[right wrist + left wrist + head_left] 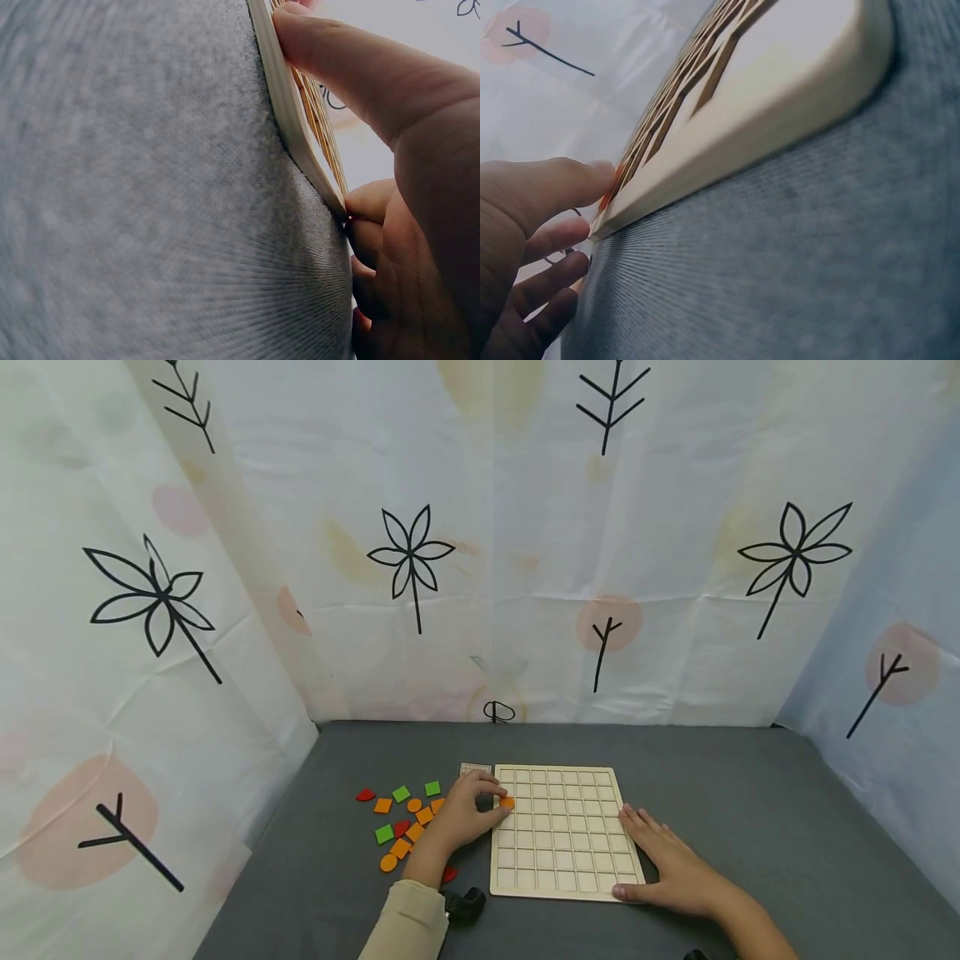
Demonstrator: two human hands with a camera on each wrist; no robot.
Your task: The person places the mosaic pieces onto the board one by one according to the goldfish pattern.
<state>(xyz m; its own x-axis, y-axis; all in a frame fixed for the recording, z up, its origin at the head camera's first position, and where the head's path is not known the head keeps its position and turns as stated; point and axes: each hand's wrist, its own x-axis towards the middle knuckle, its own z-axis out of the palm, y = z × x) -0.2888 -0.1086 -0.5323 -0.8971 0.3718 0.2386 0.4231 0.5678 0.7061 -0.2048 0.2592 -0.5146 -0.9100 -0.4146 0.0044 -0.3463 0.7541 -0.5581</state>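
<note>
A pale wooden grid board (564, 842) lies on the grey table. At its upper left edge my left hand (459, 814) pinches an orange round piece (507, 803) between thumb and forefinger, over a left-column cell. From the left wrist view, the thumb (577, 184) meets a sliver of orange at the board's rim; the piece's far side is hidden. My right hand (675, 868) rests spread along the board's right edge, thumb near the lower corner. In the right wrist view that thumb (337, 56) lies on the rim, and the other fingers touch the side.
Left of the board, loose pieces lie scattered: several orange squares (382, 806) and circles (387, 862), green squares (384, 834) and red pieces (365, 794). A small printed card (474, 768) sits behind the left hand. Patterned white cloth (525, 652) hangs around the table.
</note>
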